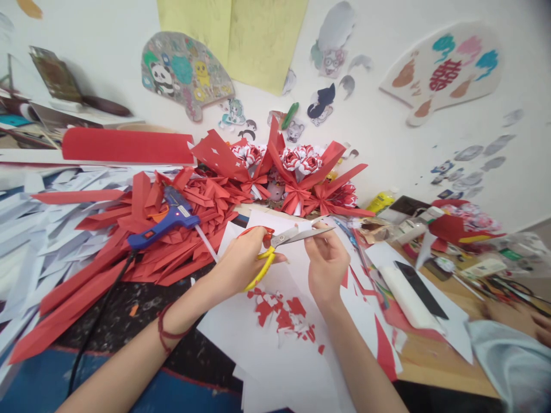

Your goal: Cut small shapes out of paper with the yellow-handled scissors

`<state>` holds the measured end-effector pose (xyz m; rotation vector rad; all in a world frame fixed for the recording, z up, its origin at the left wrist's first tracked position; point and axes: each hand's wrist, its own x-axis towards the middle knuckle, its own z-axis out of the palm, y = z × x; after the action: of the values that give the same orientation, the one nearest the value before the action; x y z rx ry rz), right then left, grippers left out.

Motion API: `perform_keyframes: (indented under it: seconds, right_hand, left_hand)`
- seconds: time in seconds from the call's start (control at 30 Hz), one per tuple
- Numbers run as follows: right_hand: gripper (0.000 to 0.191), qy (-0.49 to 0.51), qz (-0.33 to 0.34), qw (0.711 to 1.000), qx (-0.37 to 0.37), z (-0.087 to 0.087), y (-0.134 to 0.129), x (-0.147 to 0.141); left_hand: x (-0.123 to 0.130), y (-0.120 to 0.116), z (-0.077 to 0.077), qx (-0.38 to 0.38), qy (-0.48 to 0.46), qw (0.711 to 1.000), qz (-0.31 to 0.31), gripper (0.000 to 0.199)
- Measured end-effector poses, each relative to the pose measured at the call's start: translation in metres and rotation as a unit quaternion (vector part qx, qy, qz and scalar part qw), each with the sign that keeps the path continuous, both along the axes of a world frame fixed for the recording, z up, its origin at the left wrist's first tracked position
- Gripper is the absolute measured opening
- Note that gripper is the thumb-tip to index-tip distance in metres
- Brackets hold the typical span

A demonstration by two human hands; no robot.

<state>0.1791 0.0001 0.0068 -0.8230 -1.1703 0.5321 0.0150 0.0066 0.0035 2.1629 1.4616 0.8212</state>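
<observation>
My left hand (243, 255) grips a pair of scissors (297, 234) with red and yellow handles, its blades parted slightly and pointing right. My right hand (327, 264) is closed in a pinch at the blade tips. A thin pale sliver shows above the blades there, but what the fingers hold is too small to make out. Below both hands, red and white paper scraps (282, 314) are scattered over white paper sheets (241, 338).
To the left, a blue glue gun (166, 221) rests on folded red paper strips (107, 258) beside white strips (47, 229). Red-wrapped paper flowers (301, 160) stand against the wall. A phone (422, 289) lies right, near another person's sleeve (508, 361).
</observation>
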Motion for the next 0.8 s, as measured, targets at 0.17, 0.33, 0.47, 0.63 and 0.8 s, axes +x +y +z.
perform_keyframes:
  seconds: [0.17,0.33,0.47,0.63,0.8]
  right_hand:
    - [0.005,0.019,0.004,1.0,0.003,-0.001,-0.001,-0.004]
    - [0.006,0.041,0.003,0.999,0.004,-0.001,-0.001,-0.01]
    - [0.003,0.047,0.014,0.999,0.007,0.0,-0.002,-0.013]
    - [0.004,0.033,-0.006,0.999,-0.007,-0.001,-0.002,-0.016]
    - [0.005,0.034,-0.011,0.999,0.0,-0.002,-0.002,-0.017]
  left_hand:
    - [0.002,-0.003,0.002,-0.011,0.004,1.0,-0.011,0.042]
    - [0.005,-0.007,0.004,-0.006,0.004,1.0,-0.016,0.039]
    - [0.008,-0.009,0.001,0.016,0.011,1.0,-0.013,0.037]
    - [0.01,-0.01,-0.001,0.053,0.033,0.998,-0.015,0.036]
    - [0.011,-0.013,0.0,0.056,0.055,0.997,-0.007,0.037]
